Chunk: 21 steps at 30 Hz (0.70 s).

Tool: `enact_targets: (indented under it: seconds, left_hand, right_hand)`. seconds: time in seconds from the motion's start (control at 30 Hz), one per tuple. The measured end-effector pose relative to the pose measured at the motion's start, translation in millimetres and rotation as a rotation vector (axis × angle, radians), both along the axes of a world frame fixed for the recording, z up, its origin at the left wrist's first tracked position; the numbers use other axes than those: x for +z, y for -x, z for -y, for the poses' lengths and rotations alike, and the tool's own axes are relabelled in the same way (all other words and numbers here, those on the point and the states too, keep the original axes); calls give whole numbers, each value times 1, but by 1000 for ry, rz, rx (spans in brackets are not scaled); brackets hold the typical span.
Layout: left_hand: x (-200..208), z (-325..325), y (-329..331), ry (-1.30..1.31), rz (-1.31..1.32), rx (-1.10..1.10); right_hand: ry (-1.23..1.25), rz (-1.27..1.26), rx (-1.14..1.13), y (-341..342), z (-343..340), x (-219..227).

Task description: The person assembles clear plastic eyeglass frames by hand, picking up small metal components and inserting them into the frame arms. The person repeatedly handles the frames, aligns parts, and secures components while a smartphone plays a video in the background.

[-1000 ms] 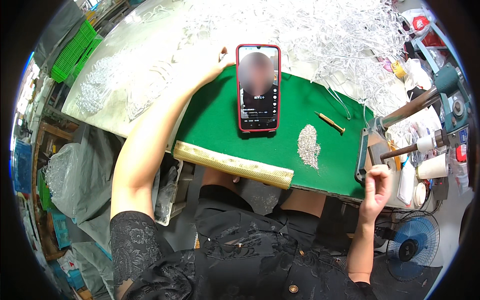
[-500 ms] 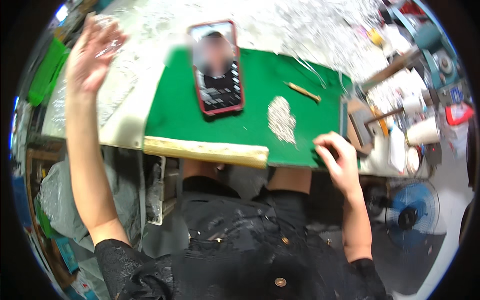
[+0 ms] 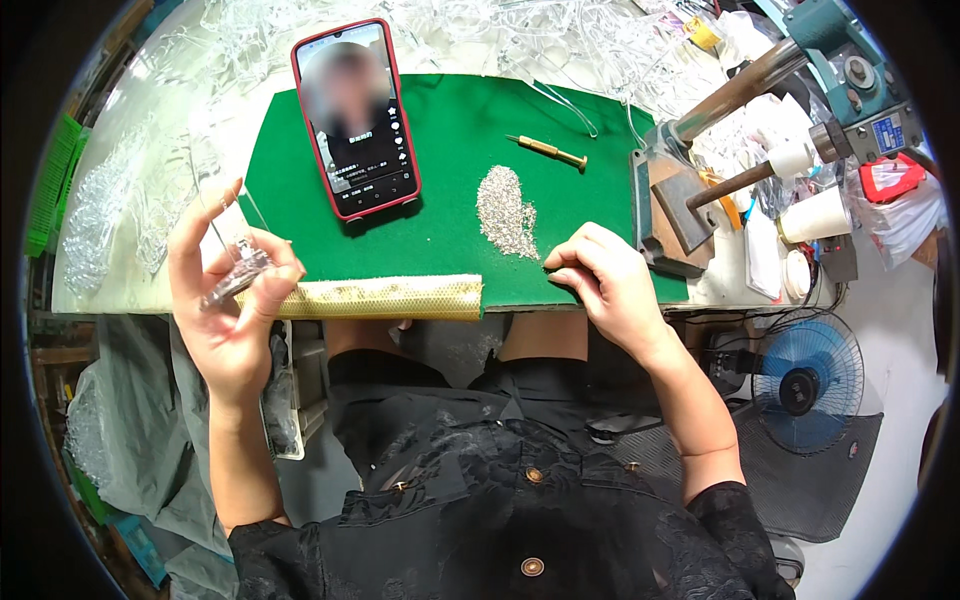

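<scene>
My left hand [image 3: 225,320] is raised at the table's front left, its fingers closed round a shiny, see-through piece with thin wire-like arms [image 3: 238,276]; its exact kind is unclear. Just right of a heap of tiny silvery metal parts [image 3: 507,212], my right hand [image 3: 608,285] pinches thumb and forefinger together low over the green mat [image 3: 440,255]. Whatever sits between those fingertips is too small to name. Behind the heap lies a small brass-coloured screwdriver [image 3: 547,152].
A red-cased phone [image 3: 357,125] stands propped on the mat. Along the front edge runs a gold perforated strip [image 3: 390,298]. Tangled clear pieces [image 3: 470,40] cover the table's back. At right are a blue-green bench press [image 3: 810,60], a paper cup [image 3: 815,215] and a floor fan [image 3: 805,385].
My left hand has come down and toward me from the far left, bringing the see-through piece. My right hand has moved slightly left, closer to the heap. The whole view has shifted.
</scene>
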<state>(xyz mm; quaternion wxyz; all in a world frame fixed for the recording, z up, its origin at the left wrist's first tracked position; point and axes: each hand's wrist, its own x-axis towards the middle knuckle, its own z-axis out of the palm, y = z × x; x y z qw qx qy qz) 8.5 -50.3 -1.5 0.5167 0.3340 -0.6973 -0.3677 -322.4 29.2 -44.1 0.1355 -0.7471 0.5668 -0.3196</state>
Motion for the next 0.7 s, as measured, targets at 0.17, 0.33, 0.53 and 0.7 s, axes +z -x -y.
enact_targets:
  seconds: [0.17, 0.33, 0.53, 0.7]
  left_hand:
    - [3, -6, 8, -47, 50, -108]
    - [2, -7, 8, -180, 120, -163]
    - [-10, -1, 5, 12, 175, -185]
    - [-15, -4, 7, 13, 111, -228]
  right_hand:
    - [-31, 17, 2, -2, 1, 1]
    - [-94, 87, 17, -1, 3, 5]
    - [-135, 43, 82, 7, 8, 6]
    - [-128, 54, 175, 12, 20, 5]
